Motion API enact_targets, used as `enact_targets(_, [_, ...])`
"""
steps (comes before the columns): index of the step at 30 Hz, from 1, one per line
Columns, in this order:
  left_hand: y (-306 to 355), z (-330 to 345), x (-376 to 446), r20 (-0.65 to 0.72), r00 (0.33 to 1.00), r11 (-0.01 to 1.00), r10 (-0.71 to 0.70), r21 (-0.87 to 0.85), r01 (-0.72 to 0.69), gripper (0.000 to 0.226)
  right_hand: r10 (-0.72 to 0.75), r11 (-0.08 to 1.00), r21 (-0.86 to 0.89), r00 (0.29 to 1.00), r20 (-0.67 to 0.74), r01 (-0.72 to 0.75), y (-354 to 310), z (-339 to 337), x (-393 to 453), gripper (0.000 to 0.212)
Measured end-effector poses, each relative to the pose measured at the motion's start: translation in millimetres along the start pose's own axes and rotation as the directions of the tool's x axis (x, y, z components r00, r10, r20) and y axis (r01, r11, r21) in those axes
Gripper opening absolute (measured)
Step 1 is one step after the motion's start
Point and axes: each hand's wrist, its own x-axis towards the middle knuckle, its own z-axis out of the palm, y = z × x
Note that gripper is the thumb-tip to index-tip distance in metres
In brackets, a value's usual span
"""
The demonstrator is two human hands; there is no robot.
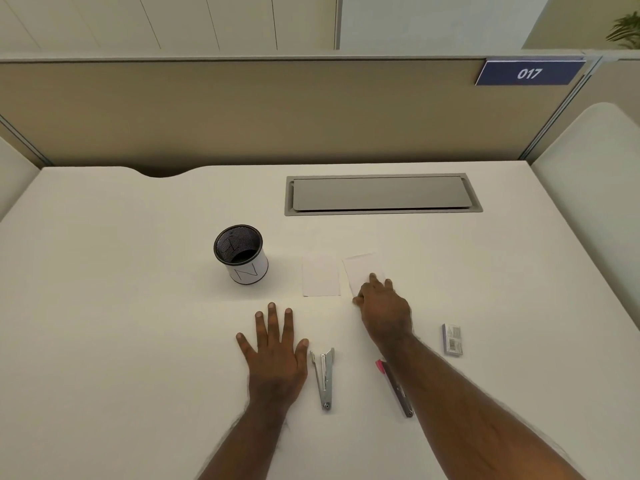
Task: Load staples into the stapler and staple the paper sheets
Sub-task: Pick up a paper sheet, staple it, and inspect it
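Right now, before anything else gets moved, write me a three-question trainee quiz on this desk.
1. True or false: the left hand lies flat on the desk, holding nothing.
2. Multiple choice: which thing does the right hand touch? A) the staple box B) the right paper sheet C) the mesh cup
3. Fill in: the metal stapler part lies between the left hand and the ____ stapler body.

Key:
1. True.
2. B: its fingers rest on that sheet's near edge, while the left paper sheet lies untouched.
3. Pink-tipped; the right forearm partly covers it.
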Motion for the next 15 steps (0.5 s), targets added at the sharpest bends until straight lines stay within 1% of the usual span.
enact_targets(2, [-1,0,0,-0.011,1.0,1.0,-0.002,-0.003,0.002,0.064,-0.003,1.0,-0.003,1.0,0.005,0.003,-1,-4,-2,0.033])
enact_targets(4, [-1,1,1,-0.007,1.0,1.0,0.0,-0.021,0.0,0.063,0.01,0.999,0.038,0.997,-0.071,-0.007,-2,-11,-7,0.033])
enact_targets(5, [0,1,1,-0.001,1.0,1.0,0.0,-0.031,0.0,0.064,0.042,0.995,0.093,0.99,-0.137,-0.029,-1,-17,-11,0.031])
enact_targets(6, [0,-1,2,0.007,1.0,0.999,-0.006,-0.048,0.006,0.064,0.095,0.981,0.185,0.978,-0.185,-0.06,0,-26,-15,0.026])
enact_targets(8, [-1,-5,3,0.01,0.999,0.995,-0.038,-0.088,0.039,0.062,0.181,0.898,0.433,0.964,-0.194,-0.082,5,-47,-23,0.018])
enact_targets(9, [-2,-9,4,0.0,0.999,0.99,-0.052,-0.129,0.052,0.059,0.195,0.827,0.559,0.966,-0.172,-0.067,8,-59,-28,0.017])
enact_targets(10, [-1,-14,5,-0.028,0.998,0.977,-0.056,-0.209,0.049,0.056,0.204,0.725,0.686,0.969,-0.141,-0.053,11,-70,-34,0.017])
enact_targets(11, [2,-22,6,-0.072,0.996,0.948,-0.05,-0.318,0.025,0.054,0.222,0.584,0.81,0.97,-0.099,-0.051,14,-81,-41,0.017])
enact_targets(12, [8,-34,5,-0.117,0.992,0.899,-0.042,-0.437,-0.013,0.052,0.224,0.401,0.914,0.974,-0.036,-0.058,15,-91,-50,0.017])
enact_targets(13, [16,-48,4,-0.164,0.986,0.837,-0.041,-0.544,-0.056,0.047,0.202,0.227,0.971,0.979,0.027,-0.073,16,-100,-60,0.016])
enact_targets(14, [25,-62,1,-0.204,0.977,0.765,-0.057,-0.638,-0.089,0.042,0.166,0.101,0.991,0.984,0.07,-0.087,17,-108,-70,0.016])
enact_targets(15, [34,-75,-3,-0.205,0.974,0.677,-0.093,-0.731,-0.089,0.036,0.131,0.024,0.994,0.986,0.099,-0.103,17,-113,-79,0.017])
